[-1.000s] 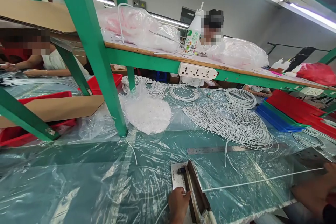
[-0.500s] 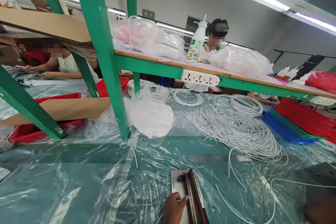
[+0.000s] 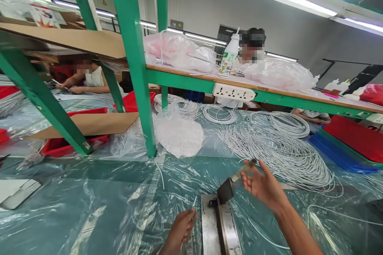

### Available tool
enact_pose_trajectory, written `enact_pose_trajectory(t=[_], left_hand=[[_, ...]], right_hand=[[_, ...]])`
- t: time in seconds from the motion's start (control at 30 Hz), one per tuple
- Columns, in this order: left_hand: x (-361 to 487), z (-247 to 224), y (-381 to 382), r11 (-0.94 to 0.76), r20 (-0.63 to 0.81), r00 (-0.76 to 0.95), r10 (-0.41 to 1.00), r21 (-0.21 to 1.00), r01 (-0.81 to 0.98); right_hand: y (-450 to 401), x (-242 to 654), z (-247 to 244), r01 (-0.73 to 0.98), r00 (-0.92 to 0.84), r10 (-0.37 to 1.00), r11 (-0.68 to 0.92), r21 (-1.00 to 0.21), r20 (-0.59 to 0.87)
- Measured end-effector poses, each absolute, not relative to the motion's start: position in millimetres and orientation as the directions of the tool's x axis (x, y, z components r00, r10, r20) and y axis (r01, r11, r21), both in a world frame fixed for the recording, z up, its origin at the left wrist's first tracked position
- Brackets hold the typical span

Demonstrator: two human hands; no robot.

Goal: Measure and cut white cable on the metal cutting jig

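In my left hand (image 3: 181,227) a short, thin white piece (image 3: 195,202), like cable or tubing, is pinched between thumb and fingers. Just right of it lies a worn metal fixture (image 3: 209,223) with a long dark groove. A dark block with a pale handle (image 3: 226,191) rests against or just above the fixture's far end, tilted up to the right. My right hand (image 3: 266,187) has its fingers loosely around the upper end of that handle, thumb raised.
A large bundle of white cables (image 3: 278,155) spreads beyond my right hand, partly over a steel ruler (image 3: 290,186). A bag of white pieces (image 3: 181,135) stands near a green post (image 3: 134,67). Red and blue trays (image 3: 353,139) are stacked at right. Co-workers sit beyond the shelf.
My right hand has come in from the lower right to the fixture, with the dark block now at its far end. My left hand has moved off the fixture to the left.
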State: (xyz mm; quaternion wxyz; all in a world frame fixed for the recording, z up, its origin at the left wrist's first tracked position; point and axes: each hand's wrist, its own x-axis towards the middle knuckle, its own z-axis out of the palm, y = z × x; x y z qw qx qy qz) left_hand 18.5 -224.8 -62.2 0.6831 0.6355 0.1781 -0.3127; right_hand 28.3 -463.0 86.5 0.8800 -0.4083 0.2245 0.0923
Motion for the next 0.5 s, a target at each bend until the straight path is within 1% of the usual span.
enact_pose_trajectory(t=[0.07,0.1,0.17,0.27,0.33,0.4,0.43,0.47,0.5], left_hand=[[14,-48,-219,0.115,-0.663,0.696,-0.277,0.696,0.709],[12,-42,-217,0.168,-0.674,0.680,-0.289,0.663,0.729],[8,-29,-213,0.276,-0.701,0.651,-0.291,0.590,0.759],[-1,-9,-211,0.434,-0.730,0.612,-0.305,0.466,0.771],[-9,5,-211,0.501,-0.750,0.587,-0.303,0.399,0.768],[-16,17,-211,0.565,-0.766,0.569,-0.298,0.339,0.752],[-19,22,-210,0.605,-0.770,0.567,-0.293,0.310,0.734],[-22,26,-209,0.653,-0.767,0.576,-0.282,0.287,0.701],[-23,30,-206,0.700,-0.765,0.588,-0.264,0.267,0.662]], right_hand=[[-459,65,90,-0.352,0.894,-0.021,0.585,-0.731,-0.447],[-458,81,89,-0.354,0.896,-0.040,0.540,-0.764,-0.443],[-455,110,82,-0.389,0.870,-0.119,0.430,-0.815,-0.478],[-452,140,65,-0.458,0.816,-0.249,0.274,-0.846,-0.522],[-449,146,54,-0.479,0.807,-0.285,0.199,-0.855,-0.518],[-448,140,42,-0.428,0.845,-0.309,0.096,-0.899,-0.436],[-447,133,35,-0.355,0.882,-0.328,0.007,-0.935,-0.337],[-445,123,27,-0.249,0.908,-0.370,-0.092,-0.964,-0.199],[-442,110,18,-0.159,0.930,-0.361,-0.227,-0.961,-0.069]])
